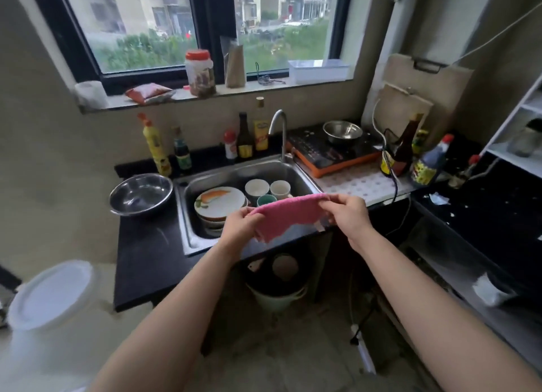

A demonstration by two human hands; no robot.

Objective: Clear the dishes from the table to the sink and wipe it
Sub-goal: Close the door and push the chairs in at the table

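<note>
Grey daylight from a window falls on a cramped kitchen counter, where a steel sink [202, 239] already holds stacked plates [220, 205] and three cups [268, 190]. Over its front edge, a person stretches a pink cloth [286, 217] between both hands, the left hand [239, 227] and right hand [344, 210] each pinching an end, apparently to spread or fold it before wiping. With the dishes seemingly cleared, the table itself is out of view. A metal bowl [140, 193] sits just left of the sink.
</note>
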